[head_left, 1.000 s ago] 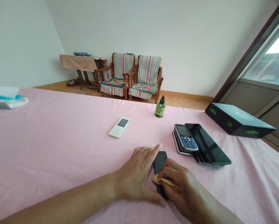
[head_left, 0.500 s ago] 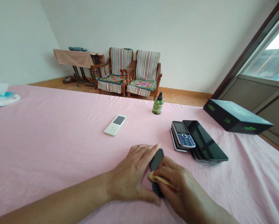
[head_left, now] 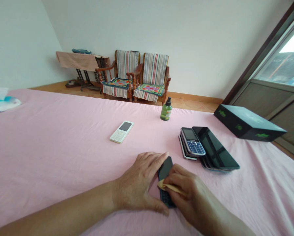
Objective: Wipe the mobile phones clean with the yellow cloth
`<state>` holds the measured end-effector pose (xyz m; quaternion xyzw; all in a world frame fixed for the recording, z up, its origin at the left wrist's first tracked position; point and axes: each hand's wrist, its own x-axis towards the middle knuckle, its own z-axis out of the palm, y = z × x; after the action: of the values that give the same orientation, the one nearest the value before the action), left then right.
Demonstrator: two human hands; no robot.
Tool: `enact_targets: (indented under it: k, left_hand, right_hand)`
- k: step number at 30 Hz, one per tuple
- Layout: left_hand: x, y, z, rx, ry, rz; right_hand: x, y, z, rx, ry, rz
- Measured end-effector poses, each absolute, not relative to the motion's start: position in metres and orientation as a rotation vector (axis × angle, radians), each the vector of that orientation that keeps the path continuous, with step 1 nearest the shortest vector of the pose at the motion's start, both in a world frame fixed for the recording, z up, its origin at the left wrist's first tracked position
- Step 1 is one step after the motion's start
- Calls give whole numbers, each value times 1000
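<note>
A dark keypad mobile phone [head_left: 165,168] lies face up on the pink sheet, its upper end pointing away from me. My left hand [head_left: 143,183] braces it from the left, with fingertips at the top end and the thumb by the bottom end. Pinched in my right hand [head_left: 188,193] is a folded yellow cloth [head_left: 165,186], pressed on the phone's face between screen and keypad. My right fingers cover part of the phone and much of the cloth.
A white keypad phone [head_left: 122,131] lies ahead to the left. Beyond my hands stands a green spray bottle [head_left: 166,110]. To the right are stacked keypad phones [head_left: 193,141], stacked black smartphones [head_left: 215,147] and a black box [head_left: 247,123]. A tissue pack [head_left: 4,104] is far left.
My right hand and the cloth have shifted slightly to the right across the phone, showing more of its keypad. My left hand stays nearly in place.
</note>
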<state>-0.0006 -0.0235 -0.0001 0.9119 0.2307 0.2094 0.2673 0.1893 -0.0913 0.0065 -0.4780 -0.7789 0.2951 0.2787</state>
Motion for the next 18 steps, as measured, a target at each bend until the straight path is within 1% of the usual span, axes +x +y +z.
enact_targets:
  k: [4, 9, 15, 18]
  left_hand:
    - [0, -24, 1, 2454, 623, 569]
    - [0, -25, 3, 2463, 652, 550]
    - [0, -24, 1, 2456, 633, 564]
    - [0, -24, 1, 2455, 630, 564]
  right_hand:
    - [182, -90, 8, -1255, -2102, 778]
    - [198, -90, 13, -1443, -2050, 741]
    - [188, -91, 8, -1247, -2085, 810]
    - [187, -90, 12, -1301, -2095, 777]
